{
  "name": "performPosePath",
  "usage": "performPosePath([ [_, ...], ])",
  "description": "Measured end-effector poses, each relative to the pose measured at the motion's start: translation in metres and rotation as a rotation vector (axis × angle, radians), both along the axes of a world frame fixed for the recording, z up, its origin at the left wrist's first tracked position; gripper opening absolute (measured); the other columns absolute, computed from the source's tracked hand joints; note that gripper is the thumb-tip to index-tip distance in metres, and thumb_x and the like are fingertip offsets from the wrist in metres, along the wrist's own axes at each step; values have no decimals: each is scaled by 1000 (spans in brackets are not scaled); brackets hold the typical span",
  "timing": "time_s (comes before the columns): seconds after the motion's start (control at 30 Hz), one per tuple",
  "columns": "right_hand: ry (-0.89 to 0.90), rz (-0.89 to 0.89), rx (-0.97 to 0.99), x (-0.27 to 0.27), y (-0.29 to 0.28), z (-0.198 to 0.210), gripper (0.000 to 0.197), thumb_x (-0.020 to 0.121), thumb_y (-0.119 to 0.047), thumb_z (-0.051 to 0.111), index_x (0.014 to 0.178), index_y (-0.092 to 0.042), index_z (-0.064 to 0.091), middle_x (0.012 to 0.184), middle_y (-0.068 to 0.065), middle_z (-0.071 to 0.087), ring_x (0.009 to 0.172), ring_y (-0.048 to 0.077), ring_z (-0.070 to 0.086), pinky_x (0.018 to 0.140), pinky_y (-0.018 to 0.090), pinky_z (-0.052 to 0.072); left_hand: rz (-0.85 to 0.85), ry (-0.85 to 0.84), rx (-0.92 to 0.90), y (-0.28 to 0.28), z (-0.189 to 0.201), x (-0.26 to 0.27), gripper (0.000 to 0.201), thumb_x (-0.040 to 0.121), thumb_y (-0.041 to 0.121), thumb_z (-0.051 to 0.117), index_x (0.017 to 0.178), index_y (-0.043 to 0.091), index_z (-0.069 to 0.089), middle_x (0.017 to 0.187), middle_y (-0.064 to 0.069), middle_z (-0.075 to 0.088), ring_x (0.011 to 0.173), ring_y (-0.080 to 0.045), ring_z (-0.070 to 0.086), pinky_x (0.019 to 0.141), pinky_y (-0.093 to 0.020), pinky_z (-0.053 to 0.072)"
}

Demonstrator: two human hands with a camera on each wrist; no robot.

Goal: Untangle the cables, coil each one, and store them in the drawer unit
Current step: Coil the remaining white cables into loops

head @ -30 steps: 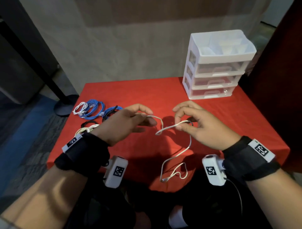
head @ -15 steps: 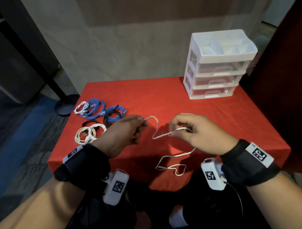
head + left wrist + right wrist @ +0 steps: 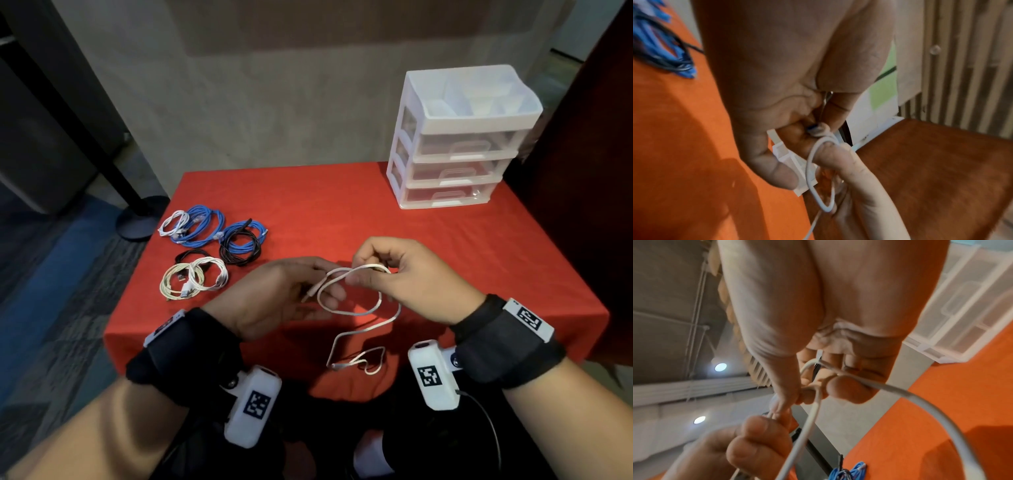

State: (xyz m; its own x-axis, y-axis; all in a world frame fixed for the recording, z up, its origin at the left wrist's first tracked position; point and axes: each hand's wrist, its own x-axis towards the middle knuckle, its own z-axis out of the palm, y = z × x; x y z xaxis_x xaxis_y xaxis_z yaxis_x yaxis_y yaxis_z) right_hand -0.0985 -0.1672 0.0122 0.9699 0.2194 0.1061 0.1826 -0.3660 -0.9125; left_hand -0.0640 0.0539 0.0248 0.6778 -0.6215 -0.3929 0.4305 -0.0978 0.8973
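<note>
A thin white cable [image 3: 363, 313] forms one loop between both hands above the red table [image 3: 342, 205]. My left hand [image 3: 291, 291] pinches the cable's end where the loop closes, seen near the connector [image 3: 818, 131]. My right hand [image 3: 394, 274] pinches the top of the loop [image 3: 818, 395] between thumb and fingers. The rest of the cable trails down to the table's front edge and ends in a small bend [image 3: 363, 363]. The white three-drawer unit [image 3: 455, 137] stands at the back right, its drawers closed.
Coiled cables lie at the table's left: a blue coil with a small white one [image 3: 195, 224], a blue and black coil [image 3: 241, 241], and cream white coils [image 3: 193, 279]. A dark stand base [image 3: 140, 219] sits on the floor to the left.
The hands have come together. The cable that hung stretched between them is now bent into a loop, and its loose tail has slid back a little on the table.
</note>
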Motion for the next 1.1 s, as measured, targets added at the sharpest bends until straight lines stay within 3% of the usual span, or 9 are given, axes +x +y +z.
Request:
performPosePath([
  [0.17, 102, 28, 205, 0, -1, 2, 20, 86, -16, 78, 95, -3, 68, 77, 11, 64, 60, 27, 51, 56, 36, 43, -105, 159, -207, 16, -7, -6, 36, 99, 10, 49, 130, 10, 67, 117, -7, 72, 102, -15, 70, 95, -43, 56],
  [0.3, 140, 19, 285, 3, 6, 2, 26, 83, -12, 81, 101, -4, 65, 78, 12, 63, 59, 23, 52, 49, 28, 42, -36, 82, -173, 12, -13, -11, 27, 91, 12, 61, 116, 14, 71, 95, -4, 73, 88, -14, 72, 88, -39, 59],
  [0.4, 154, -16, 264, 4, 12, 0, 20, 86, -12, 79, 96, -2, 64, 71, 9, 64, 52, 21, 54, 44, 25, 40, 59, -54, -103, 6, -17, -11, 13, 86, 13, 70, 99, 12, 69, 91, -13, 74, 82, -18, 72, 85, -36, 56],
  [0.5, 165, -47, 314, 5, 16, 1, 16, 90, -8, 74, 100, 1, 66, 75, 13, 64, 53, 18, 58, 44, 23, 42, 183, -259, -10, 0, -22, -13, 5, 94, 7, 65, 91, 8, 62, 89, -15, 75, 79, -17, 70, 78, -30, 57],
  [0.63, 176, -48, 325, 3, 24, 4, 16, 93, -4, 70, 106, 2, 66, 77, 13, 68, 55, 21, 64, 45, 26, 45, 330, -492, 111, -4, -35, -13, 10, 99, 7, 60, 89, 5, 59, 80, -13, 74, 75, -20, 68, 72, -33, 56],
  [0.8, 246, -94, 400, 1, 29, 3, 18, 94, -6, 68, 107, 5, 62, 80, 20, 69, 50, 23, 64, 38, 26, 44, 408, -390, 65, -9, -37, -18, 15, 101, 16, 59, 89, 8, 60, 72, 1, 70, 67, -14, 64, 69, -35, 57],
  [0.93, 273, -84, 351, 0, 30, 2, 18, 95, -6, 69, 104, 6, 60, 79, 17, 70, 45, 22, 61, 36, 23, 39, 344, -751, 291, 0, -46, -14, 10, 93, 21, 68, 87, 19, 60, 71, 2, 72, 65, -16, 69, 65, -36, 57],
  [1.03, 231, -56, 196, 1, 28, 1, 16, 94, -11, 72, 101, 0, 62, 76, 10, 73, 44, 20, 58, 36, 21, 33, 114, -1087, 557, 11, -36, -14, 15, 81, 31, 61, 95, 28, 59, 63, 8, 61, 54, -8, 56, 57, -32, 48],
  [1.1, 205, -23, 115, 0, 26, 1, 14, 93, -13, 73, 98, -4, 63, 73, 4, 73, 48, 21, 59, 38, 21, 33, -55, -1029, 552, 15, -26, -13, 10, 80, 30, 56, 88, 27, 61, 61, 7, 59, 54, -8, 53, 57, -31, 45],
])
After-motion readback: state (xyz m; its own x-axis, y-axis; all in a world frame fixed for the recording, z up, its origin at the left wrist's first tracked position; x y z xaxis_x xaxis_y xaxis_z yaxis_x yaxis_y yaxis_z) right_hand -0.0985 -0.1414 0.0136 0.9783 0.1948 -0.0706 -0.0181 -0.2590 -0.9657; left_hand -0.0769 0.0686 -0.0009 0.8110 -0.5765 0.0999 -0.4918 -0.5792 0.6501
